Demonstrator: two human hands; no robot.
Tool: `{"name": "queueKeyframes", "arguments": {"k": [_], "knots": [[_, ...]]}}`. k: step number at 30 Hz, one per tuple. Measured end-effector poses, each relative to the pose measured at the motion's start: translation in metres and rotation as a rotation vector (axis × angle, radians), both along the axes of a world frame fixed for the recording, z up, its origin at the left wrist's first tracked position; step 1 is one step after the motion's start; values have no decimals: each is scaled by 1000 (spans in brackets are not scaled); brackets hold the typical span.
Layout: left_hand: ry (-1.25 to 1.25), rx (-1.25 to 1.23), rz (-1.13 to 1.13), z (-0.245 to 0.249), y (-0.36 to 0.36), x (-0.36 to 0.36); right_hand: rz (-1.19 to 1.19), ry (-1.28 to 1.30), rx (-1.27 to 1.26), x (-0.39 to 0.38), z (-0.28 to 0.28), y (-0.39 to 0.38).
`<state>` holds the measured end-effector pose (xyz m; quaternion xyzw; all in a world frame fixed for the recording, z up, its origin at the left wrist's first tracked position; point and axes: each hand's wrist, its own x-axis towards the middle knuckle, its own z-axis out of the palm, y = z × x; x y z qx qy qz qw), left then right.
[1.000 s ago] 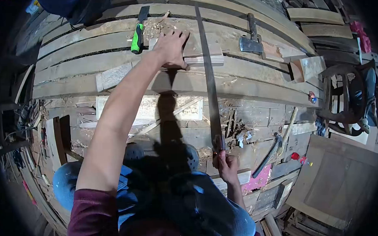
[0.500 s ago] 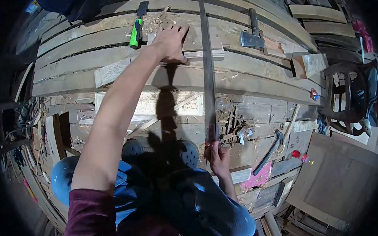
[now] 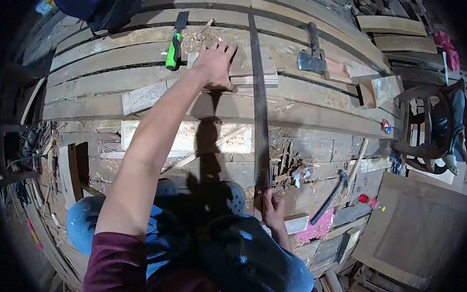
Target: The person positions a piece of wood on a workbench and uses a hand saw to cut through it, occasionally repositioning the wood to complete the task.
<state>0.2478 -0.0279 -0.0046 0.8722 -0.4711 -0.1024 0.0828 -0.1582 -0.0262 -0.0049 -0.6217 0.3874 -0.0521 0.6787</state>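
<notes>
My left hand clasps a pale wooden board on the slatted bench, its fingers spread over the top and its thumb at the near edge. In my right hand is the grip end of a long handsaw, held low between my knees and the bench. Seen nearly edge-on, the blade points away from me and crosses the board to the right of my left hand. Its teeth cannot be made out. A green-handled chisel lies just left of that hand, close to wood shavings.
An axe rests on the bench at right, near a wood block. On the littered floor are a dark curved-headed tool, a red-capped bottle and a wooden panel. A dark chair-like frame stands far right.
My right hand has drawn the saw slightly toward me, so the blade's far tip sits lower in view. My left hand keeps its place on the board. The whole view has shifted slightly.
</notes>
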Motion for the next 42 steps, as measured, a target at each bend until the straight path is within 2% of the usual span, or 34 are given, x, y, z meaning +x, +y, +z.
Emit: {"name": "queueKeyframes", "arguments": {"k": [3,4,7,9,10,11,13,15,16,19,21,23,26,27,30,35,37,40,42], "knots": [[4,-8,-7,-3,0,2,36,88,35,17,1,-18],[9,-1,-6,-4,0,2,56,132,-71,35,3,-24],[28,37,2,3,0,0,90,147,-93,53,5,-29],[28,1,1,-2,0,1,52,134,-33,36,13,-22],[-1,-5,-4,-1,0,0,10,28,60,28,10,-17],[-15,-17,3,-2,0,2,-7,-16,-49,26,7,-12],[-35,-35,7,-4,0,0,38,191,-96,43,21,-18],[32,32,1,4,-1,0,52,147,-193,65,13,-25],[45,38,-2,3,-1,0,46,56,-158,72,0,-25],[42,33,-7,1,0,2,0,133,-110,61,13,-16],[41,20,-15,1,-1,3,58,101,-161,31,-1,-13],[52,17,-23,1,0,4,43,57,-102,25,-8,-16],[55,32,-18,2,1,-1,61,166,-237,54,-7,-26],[56,27,-12,5,0,1,52,90,-192,59,-10,-29],[56,43,-9,8,1,-1,79,100,-135,38,-9,-23],[56,44,-12,6,0,1,18,188,-146,50,0,-19],[63,61,-16,5,-1,0,66,120,-165,76,-4,-30],[51,46,-12,9,0,0,17,55,-240,63,-20,-20],[42,72,-18,11,-2,0,21,87,-117,43,-5,-8]]}}
